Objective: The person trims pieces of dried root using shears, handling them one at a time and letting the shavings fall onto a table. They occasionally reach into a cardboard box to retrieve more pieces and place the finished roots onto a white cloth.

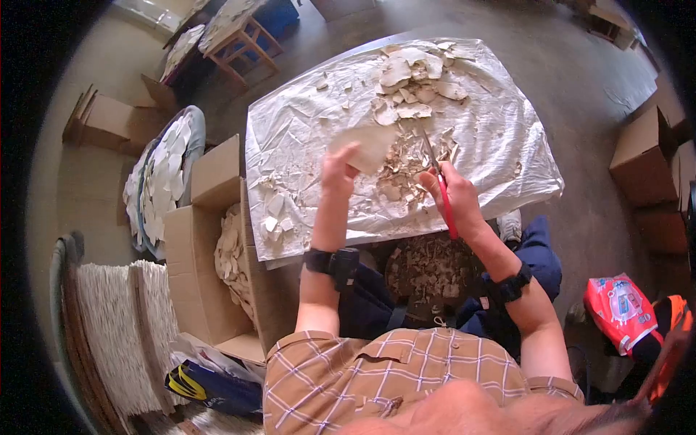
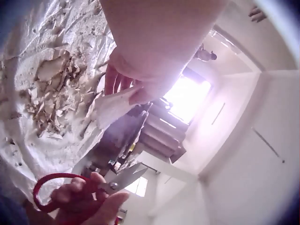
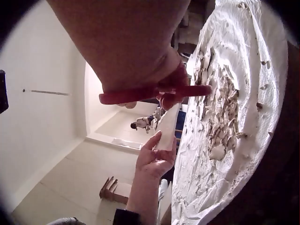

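My left hand [image 1: 338, 172] pinches a thin, flat, off-white piece [image 1: 373, 147] between thumb and fingers, above the white sheet [image 1: 297, 138] that covers the table. My right hand [image 1: 461, 196] grips red-handled scissors [image 1: 445, 206], its fingers around the handles. In the left wrist view the scissors' blades [image 2: 125, 179] stand slightly apart, away from the flat piece. Below and between the hands lies a heap of small curled trimmings [image 1: 409, 174]. Behind it is a pile of larger broken off-white pieces [image 1: 413, 69], and a few small bits [image 1: 274, 210] lie at the left.
An open cardboard box [image 1: 190, 272] holding pale pieces stands against the table's left side. Beyond it is a round tray [image 1: 197, 138] spread with flat pieces. More scraps [image 1: 428, 268] lie below the near table edge. At the right are cardboard boxes [image 1: 641, 156] and a red package [image 1: 622, 312].
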The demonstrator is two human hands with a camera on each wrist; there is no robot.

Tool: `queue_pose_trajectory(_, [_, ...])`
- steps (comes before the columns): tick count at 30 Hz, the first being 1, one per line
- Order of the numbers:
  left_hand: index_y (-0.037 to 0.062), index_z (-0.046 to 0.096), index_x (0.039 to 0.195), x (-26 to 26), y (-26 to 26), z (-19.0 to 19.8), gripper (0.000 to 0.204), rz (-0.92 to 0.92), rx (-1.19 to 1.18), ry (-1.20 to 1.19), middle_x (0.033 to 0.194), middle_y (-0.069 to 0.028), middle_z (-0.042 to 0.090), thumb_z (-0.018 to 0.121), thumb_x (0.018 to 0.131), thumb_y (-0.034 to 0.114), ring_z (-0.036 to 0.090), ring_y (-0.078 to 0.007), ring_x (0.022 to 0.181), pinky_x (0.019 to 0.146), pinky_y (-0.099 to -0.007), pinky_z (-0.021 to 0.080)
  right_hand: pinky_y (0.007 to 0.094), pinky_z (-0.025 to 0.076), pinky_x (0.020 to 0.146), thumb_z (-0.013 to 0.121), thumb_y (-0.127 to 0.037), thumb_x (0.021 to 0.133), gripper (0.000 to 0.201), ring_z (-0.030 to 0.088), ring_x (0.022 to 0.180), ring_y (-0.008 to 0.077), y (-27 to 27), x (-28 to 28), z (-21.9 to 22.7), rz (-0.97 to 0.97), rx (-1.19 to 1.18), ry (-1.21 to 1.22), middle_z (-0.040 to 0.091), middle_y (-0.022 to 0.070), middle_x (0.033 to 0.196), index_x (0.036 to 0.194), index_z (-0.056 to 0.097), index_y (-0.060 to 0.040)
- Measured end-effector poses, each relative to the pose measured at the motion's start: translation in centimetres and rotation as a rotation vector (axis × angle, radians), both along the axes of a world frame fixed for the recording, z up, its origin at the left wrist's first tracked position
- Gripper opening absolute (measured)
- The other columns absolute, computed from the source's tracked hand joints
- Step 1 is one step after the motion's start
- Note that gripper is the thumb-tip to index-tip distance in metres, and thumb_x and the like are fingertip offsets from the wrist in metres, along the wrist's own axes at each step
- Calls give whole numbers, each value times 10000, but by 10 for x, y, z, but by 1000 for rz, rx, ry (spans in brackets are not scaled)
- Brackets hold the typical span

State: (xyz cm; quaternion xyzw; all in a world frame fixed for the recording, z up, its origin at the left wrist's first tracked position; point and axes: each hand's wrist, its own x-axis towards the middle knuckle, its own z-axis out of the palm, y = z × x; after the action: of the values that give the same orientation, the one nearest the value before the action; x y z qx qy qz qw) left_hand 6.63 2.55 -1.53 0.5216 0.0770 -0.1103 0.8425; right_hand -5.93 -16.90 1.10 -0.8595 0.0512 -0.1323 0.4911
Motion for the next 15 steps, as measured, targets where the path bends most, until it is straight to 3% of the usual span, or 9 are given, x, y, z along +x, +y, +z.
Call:
queue_pose_trajectory(2, [3,550,969,-7,-7,-4,271,-173,137,50,838,-106,605,632,717,57,616,-217,740,630,-313,521,406,427,513,496,-457,838,417,581,566,338,-3,0,2,7,-15,24,565,150,589,835,492,-40])
queue_pose_trajectory(4, [19,563,939,-12,-6,2,237,-79,65,47,829,-96,606,634,717,63,613,-206,728,609,-301,514,392,426,516,491,-446,848,406,589,559,299,-5,2,5,10,202,135,575,135,596,869,517,-41])
queue_pose_trajectory(6, [34,576,908,-12,24,3,203,35,-4,52,820,-87,607,636,717,69,609,-195,715,589,-289,508,353,423,499,491,-436,854,399,571,522,228,-9,3,2,-25,187,84,566,104,580,881,537,-40])
queue_pose_trajectory(8, [41,582,875,4,68,-18,187,470,-233,144,777,-60,600,643,704,88,593,-174,665,558,-270,492,316,412,474,498,-430,854,397,528,482,158,-11,-6,22,-23,230,170,534,72,559,855,543,-36])
queue_pose_trajectory(10, [55,570,784,3,116,-3,140,847,-168,-88,712,-32,584,652,683,105,573,-162,618,532,-255,478,271,392,437,499,-427,856,391,486,458,101,-18,-9,21,-4,260,103,497,34,548,851,528,-37])
queue_pose_trajectory(11, [63,542,749,18,176,-41,124,907,-335,-131,704,-42,572,636,684,109,566,-163,604,518,-265,474,257,383,426,498,-427,857,390,482,452,93,-22,-13,30,-6,322,130,493,26,548,849,521,-38])
queue_pose_trajectory(12, [66,515,747,11,209,-36,113,869,-127,-22,742,-79,576,602,729,135,569,-186,602,532,-291,494,242,375,415,496,-427,858,389,477,447,85,-26,-17,34,-15,385,160,488,18,549,847,514,-39])
queue_pose_trajectory(14, [43,511,785,11,209,-31,141,1052,-405,-85,712,-28,552,593,769,157,568,-149,655,651,-304,512,222,335,355,484,-433,863,388,417,383,64,-34,-19,34,-10,543,129,454,-2,526,848,491,-46])
queue_pose_trajectory(15, [43,511,785,13,194,-32,141,1019,-402,-64,712,-28,552,593,769,157,568,-149,655,651,-304,512,219,315,326,481,-436,864,384,397,358,62,-38,-17,34,-26,625,120,440,-7,519,832,483,-53])
